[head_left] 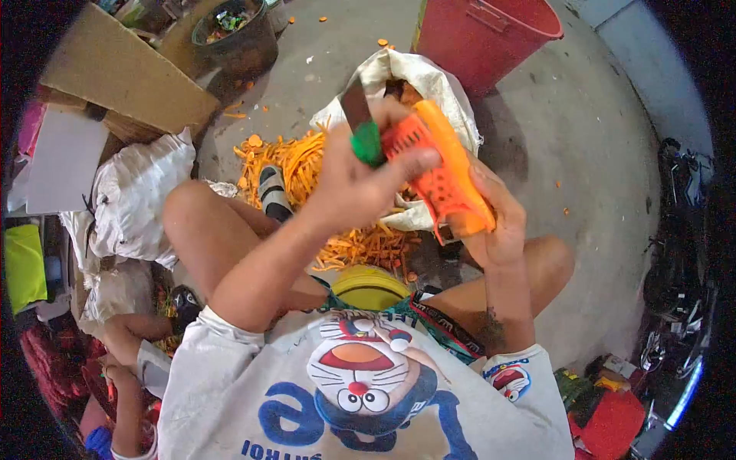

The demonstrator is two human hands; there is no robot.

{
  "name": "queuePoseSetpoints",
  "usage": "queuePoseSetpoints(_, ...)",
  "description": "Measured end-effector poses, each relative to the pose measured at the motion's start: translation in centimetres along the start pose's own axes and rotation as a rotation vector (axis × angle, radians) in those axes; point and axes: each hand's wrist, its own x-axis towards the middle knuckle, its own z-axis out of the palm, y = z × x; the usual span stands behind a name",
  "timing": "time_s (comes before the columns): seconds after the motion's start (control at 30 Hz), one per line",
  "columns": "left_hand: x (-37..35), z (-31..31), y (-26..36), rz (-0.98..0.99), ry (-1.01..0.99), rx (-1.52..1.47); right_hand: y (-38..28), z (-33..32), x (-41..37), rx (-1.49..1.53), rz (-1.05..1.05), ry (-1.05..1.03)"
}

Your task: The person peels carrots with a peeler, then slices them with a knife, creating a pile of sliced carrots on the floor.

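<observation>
My left hand [349, 180] is closed on a knife [360, 115] with a green handle, its dark blade pointing up and away. The thumb of that hand presses on an orange plastic piece [441, 180] with slots and round holes and a smooth, brighter orange side. Fingers of my right hand [497, 218] wrap around the lower right end of this piece; its exact kind I cannot tell. Below and left of my hands lie heaps of orange strips [299, 157]. Behind the piece, a white sack [452, 88] stands with its mouth spread.
A red bin [491, 42] stands beyond the sack, a dark bucket [234, 34] at far left. Cardboard [126, 73] and a stuffed white sack [142, 199] line the left. A yellow plastic item [372, 289] sits between my legs. Another person's arm [126, 406] shows lower left.
</observation>
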Motion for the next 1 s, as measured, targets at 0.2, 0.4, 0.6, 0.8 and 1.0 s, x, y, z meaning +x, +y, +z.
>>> queuePoseSetpoints(0.2, 1.8, -0.7, 0.6, 0.022, -0.031, -0.018, -0.2, 0.8, 0.5, 0.043, -0.022, -0.008)
queuePoseSetpoints(0.4, 1.1, -0.8, -0.3, -0.041, 0.013, -0.058, 0.3, 0.0, 0.4, 0.004, -0.054, 0.032)
queuePoseSetpoints(0.6, 6.0, -8.0, -2.8, 0.132, 0.352, 0.098, 0.3, 1.4, -0.6, -0.129, 0.045, 0.108)
queuePoseSetpoints(0.8, 3.4, -4.1, -1.1, 0.062, 0.271, 0.087, 0.2, -1.2, 0.1, 0.071, 0.033, 0.054)
queuePoseSetpoints(1.0, 2.5, -2.6, -0.4, 0.142, 0.227, 0.020, 0.1, -1.3, -0.6, 0.080, 0.029, -0.102)
